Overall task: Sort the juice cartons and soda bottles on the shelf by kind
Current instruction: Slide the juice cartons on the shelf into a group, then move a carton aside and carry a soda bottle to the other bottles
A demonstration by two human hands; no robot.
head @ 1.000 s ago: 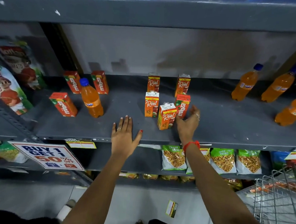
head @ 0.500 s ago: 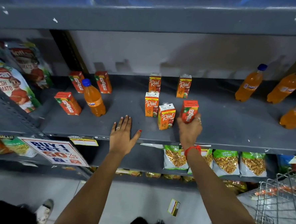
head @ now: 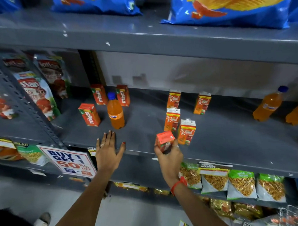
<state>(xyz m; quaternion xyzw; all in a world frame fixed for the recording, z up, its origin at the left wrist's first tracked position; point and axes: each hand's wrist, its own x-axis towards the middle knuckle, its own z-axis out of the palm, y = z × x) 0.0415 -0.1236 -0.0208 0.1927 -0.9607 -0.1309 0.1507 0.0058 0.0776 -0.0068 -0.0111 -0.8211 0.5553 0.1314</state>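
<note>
While the left hand [head: 108,149] lies flat and spread on the front edge of the grey shelf [head: 230,135], the right hand [head: 170,157] now holds a red Maaza carton [head: 164,141], fingers wrapped around its lower half. A second ago this carton stood on the shelf, touching the Real cartons. Now it is lifted off, tipped over, and pulled toward the front edge, just left of the nearest Real carton [head: 187,131].

That is good for the sorting, I think. The four Real cartons are now a group with nothing else mixed in: one just behind the nearest one [head: 172,120] and two at the back [head: 173,99] [head: 202,103].

Well to the left of the Real cartons stand three more Maaza cartons [head: 89,114] [head: 98,94] [head: 122,95]. The held carton likely belongs there. One soda bottle [head: 115,111] with a blue cap stands among them, so it is still in the wrong spot. The other soda bottles [head: 269,104] stand far to the right of the Real cartons.

All cartons look shut, and the bottles look full of orange drink. A wire basket [head: 268,225] sits low and to the right; I cannot tell what is in it.
</note>
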